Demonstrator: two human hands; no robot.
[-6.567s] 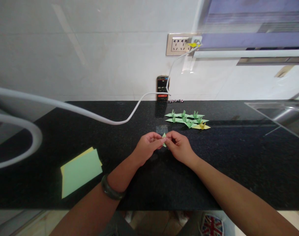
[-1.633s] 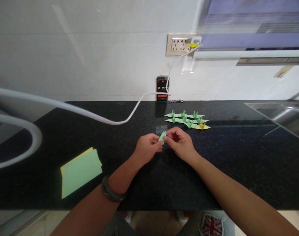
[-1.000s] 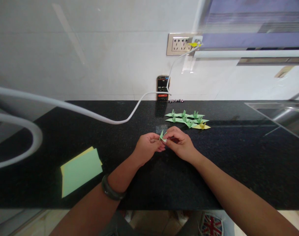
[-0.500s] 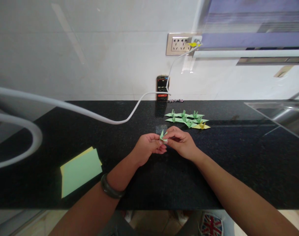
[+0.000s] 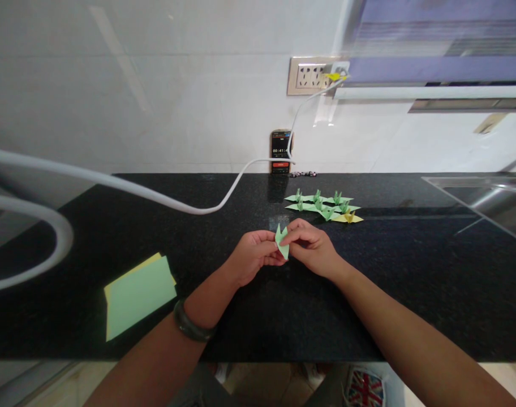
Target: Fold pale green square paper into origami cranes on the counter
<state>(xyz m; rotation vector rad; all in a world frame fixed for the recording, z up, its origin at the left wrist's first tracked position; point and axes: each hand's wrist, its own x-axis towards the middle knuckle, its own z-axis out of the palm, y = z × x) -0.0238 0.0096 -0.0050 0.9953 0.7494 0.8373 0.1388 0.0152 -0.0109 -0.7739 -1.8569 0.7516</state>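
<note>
A small folded piece of green paper [image 5: 282, 242] is pinched between both my hands above the black counter [image 5: 411, 282]. My left hand [image 5: 253, 257] grips its left side with closed fingers. My right hand [image 5: 311, 249] pinches its right side, fingers curled. A dark bracelet [image 5: 190, 328] sits on my left wrist. Several finished paper cranes [image 5: 323, 206], green with one yellow, lie in a group just beyond my right hand.
A stack of green and yellow paper sheets [image 5: 137, 294] lies at the near left. A phone [image 5: 280, 151] leans on the wall, its white cable [image 5: 190, 206] crossing the counter from the wall socket [image 5: 311, 76]. A metal sink [image 5: 487, 198] is at the right.
My fingers have kept working the green paper; it now shows longer and more unfolded between the hands, pointing downward. Hands stay in the same spot.
</note>
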